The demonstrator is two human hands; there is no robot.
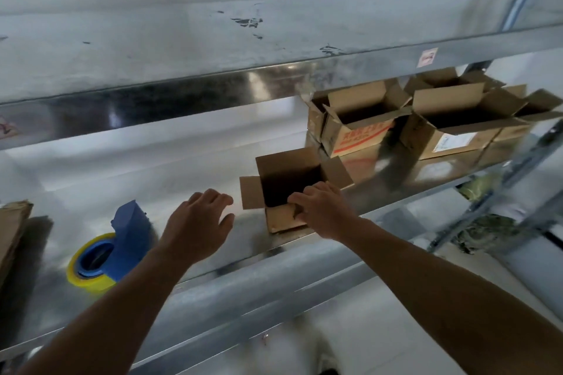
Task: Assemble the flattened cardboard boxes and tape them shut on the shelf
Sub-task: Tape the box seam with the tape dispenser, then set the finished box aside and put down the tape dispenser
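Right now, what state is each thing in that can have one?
small box: upright on shelf, top flaps open, no tape seen on top.
right hand: fingers curled on the small box's near edge.
left hand: open, holds nothing.
tape dispenser: lying on shelf, untouched.
flat cardboard: flattened, far left.
back boxes: assembled, flaps open.

Bare shelf (198, 167) surface is left between the tape (112, 250) and the small box (289, 192). The right rear is blocked by open boxes (426, 119), the left edge is taken by flat cardboard (12, 228), and headroom is capped by the upper shelf (182, 94).
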